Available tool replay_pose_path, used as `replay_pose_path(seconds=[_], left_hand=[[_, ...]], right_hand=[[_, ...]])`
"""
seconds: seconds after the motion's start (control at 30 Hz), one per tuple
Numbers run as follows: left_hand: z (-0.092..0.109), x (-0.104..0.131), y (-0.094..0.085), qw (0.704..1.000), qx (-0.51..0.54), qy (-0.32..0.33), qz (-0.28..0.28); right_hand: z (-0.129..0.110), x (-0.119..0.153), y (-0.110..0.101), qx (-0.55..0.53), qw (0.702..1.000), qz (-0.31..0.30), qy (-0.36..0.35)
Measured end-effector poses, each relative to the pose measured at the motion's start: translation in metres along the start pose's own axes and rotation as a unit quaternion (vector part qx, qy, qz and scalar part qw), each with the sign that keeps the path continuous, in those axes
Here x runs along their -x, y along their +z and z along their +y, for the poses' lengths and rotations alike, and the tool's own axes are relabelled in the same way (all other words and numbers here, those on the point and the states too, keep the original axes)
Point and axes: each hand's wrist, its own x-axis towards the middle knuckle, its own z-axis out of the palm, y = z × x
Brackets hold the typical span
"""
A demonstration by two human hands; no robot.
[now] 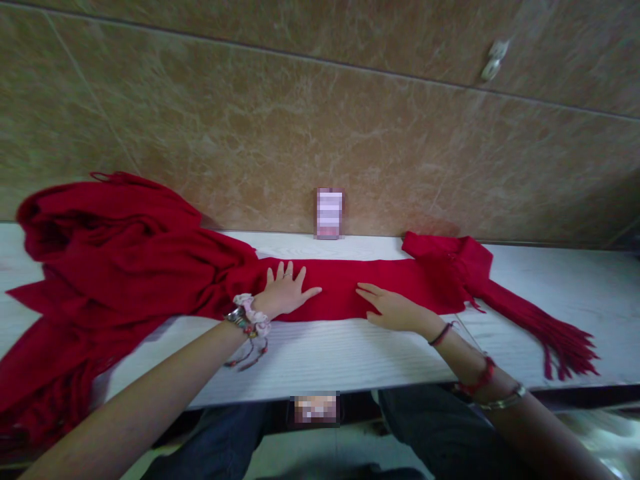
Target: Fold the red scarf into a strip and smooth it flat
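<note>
A red scarf (340,290) stretches in a flat folded band along the white tabletop, with both my hands on it. My left hand (286,291) lies on the band left of its middle, fingers spread. Farther right, my right hand (393,308) touches the band with its fingers stretched out and gripping nothing. Beyond my right hand the scarf bends over itself, and a strip with fringe (570,350) points toward the front right. To the left rests a large loose heap of red cloth (120,260) that adjoins the band; whether it is one piece with it I cannot tell.
The narrow white table (320,363) runs along a brown marbled tile wall (250,133). A blurred phone-like object (329,213) leans upright against the wall. A small white fitting (495,61) is on the wall. Below the front edge sits another blurred item (315,409) between my legs.
</note>
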Motion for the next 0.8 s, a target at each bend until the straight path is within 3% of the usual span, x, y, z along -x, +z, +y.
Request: replay_pose_path(seconds=[0.13,0.27,0.4,0.5,0.7,0.8], left_hand=[[0.013,-0.006,-0.003,0.995,-0.005,0.073,0.061],[0.022,-0.012,0.006,0.995,0.025,0.084,0.055],[0.016,-0.013,0.015,0.997,0.031,0.052,0.041],[0.011,-0.012,0.016,0.997,0.027,0.053,0.047],[0.012,-0.012,0.015,0.997,0.028,0.053,0.050],[0.004,-0.011,0.015,0.997,0.028,0.051,0.048]], right_hand=[[0.005,-0.014,-0.006,-0.023,0.999,0.031,0.000],[-0.003,-0.044,-0.002,0.008,0.991,0.119,0.060],[-0.008,-0.060,0.014,0.048,0.998,0.041,0.024],[0.013,-0.052,0.020,0.067,0.996,0.031,0.050],[0.079,-0.022,0.017,0.091,0.969,0.049,0.223],[0.082,-0.024,0.014,0.099,0.963,0.061,0.243]])
